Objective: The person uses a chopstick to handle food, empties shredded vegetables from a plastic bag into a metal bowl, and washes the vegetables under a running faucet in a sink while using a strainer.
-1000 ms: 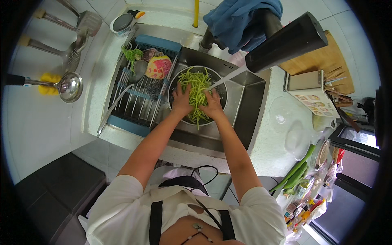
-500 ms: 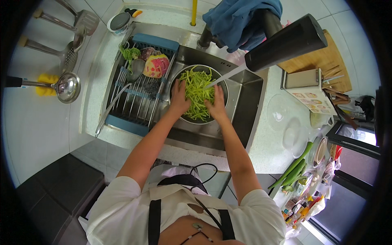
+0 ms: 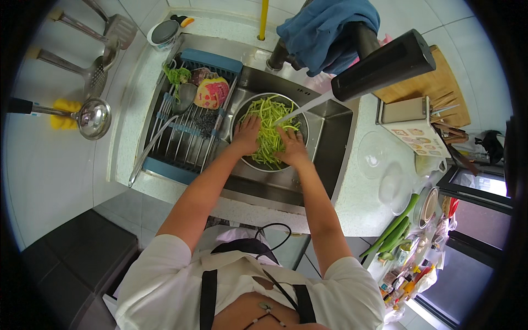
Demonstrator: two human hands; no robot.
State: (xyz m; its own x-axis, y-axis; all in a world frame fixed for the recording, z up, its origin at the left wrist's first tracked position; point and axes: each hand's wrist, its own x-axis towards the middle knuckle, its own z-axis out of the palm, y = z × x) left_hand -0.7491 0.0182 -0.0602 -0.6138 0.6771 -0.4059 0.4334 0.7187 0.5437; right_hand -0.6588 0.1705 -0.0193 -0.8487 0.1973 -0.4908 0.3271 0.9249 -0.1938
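Note:
Thin green vegetable strips [image 3: 269, 115] fill a round metal bowl [image 3: 302, 151] standing in the steel sink [image 3: 324, 165]. From the black faucet [image 3: 379, 65] a stream of water runs down onto the strips. My left hand [image 3: 246, 135] lies over the left side of the heap, fingers stretched out and pointing away from me. On the right side, my right hand [image 3: 292, 146] rests on the strips with its fingers spread. Both hands touch the vegetables, and neither is closed round any. Strips partly cover some fingertips.
A blue-ended drying rack [image 3: 173, 170] spans the sink's left part, bearing a long-handled ladle [image 3: 159, 140], leafy greens [image 3: 177, 76] and a printed pink-yellow package [image 3: 212, 92]. A blue cloth [image 3: 330, 33] hangs over the faucet pipe. Clear bowls [image 3: 396, 187] and long green vegetables [image 3: 395, 231] lie at right.
Both hands have slid nearer to me over the heap, their fingers now lying on top of the strips. The strips have shifted in the bowl, and water still runs.

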